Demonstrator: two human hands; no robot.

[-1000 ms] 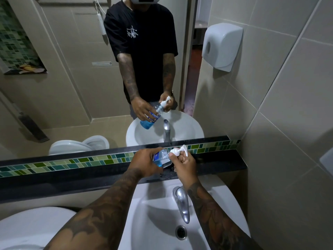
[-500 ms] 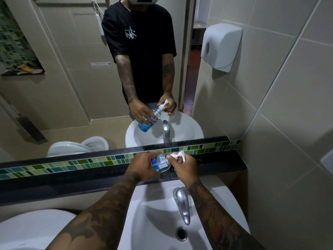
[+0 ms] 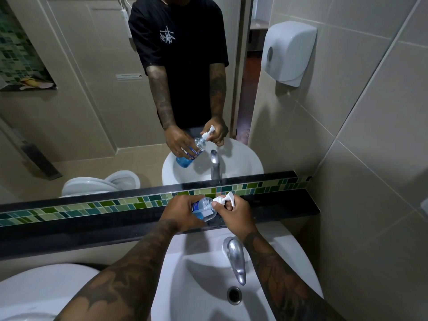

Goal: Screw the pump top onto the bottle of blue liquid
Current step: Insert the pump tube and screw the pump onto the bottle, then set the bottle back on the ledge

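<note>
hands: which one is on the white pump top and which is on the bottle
The right hand pinches the white pump top at the bottle's neck. The left hand wraps the body of the bottle of blue liquid, held tilted above the black ledge.

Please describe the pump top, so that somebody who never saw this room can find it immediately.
Above the white sink, before the black ledge, two hands meet. The right hand grips the pump top at the bottle neck. It is the only small white plastic piece there.
</note>
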